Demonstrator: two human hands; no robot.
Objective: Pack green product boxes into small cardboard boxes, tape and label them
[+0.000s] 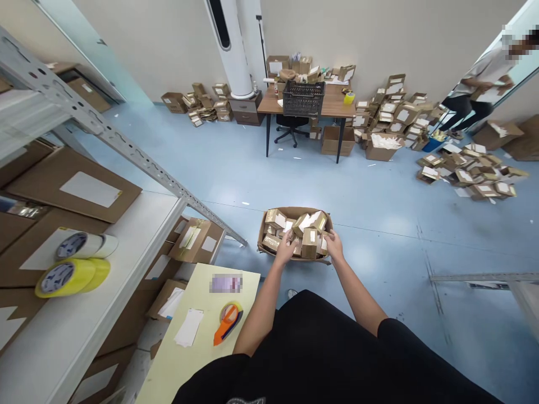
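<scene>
A large open cardboard box (263, 227) stands on the floor in front of me, filled with several small taped boxes (309, 242) bearing white labels. My left hand (286, 249) reaches over its near side, fingers bent against a small cardboard box (296, 247). At the right end, my right hand (334, 247) closes on another small cardboard box (324, 244) close to the wall. The fingertips of both hands are partly hidden among the boxes.
Left of me, a pale yellow table (168, 370) carries an orange tape dispenser (226, 325) and paper slips (189, 327). A metal shelf (138, 264) holds cartons and tape rolls (71, 276). Beyond are a desk (269, 106), parcel piles (471, 171) and a person (480, 84).
</scene>
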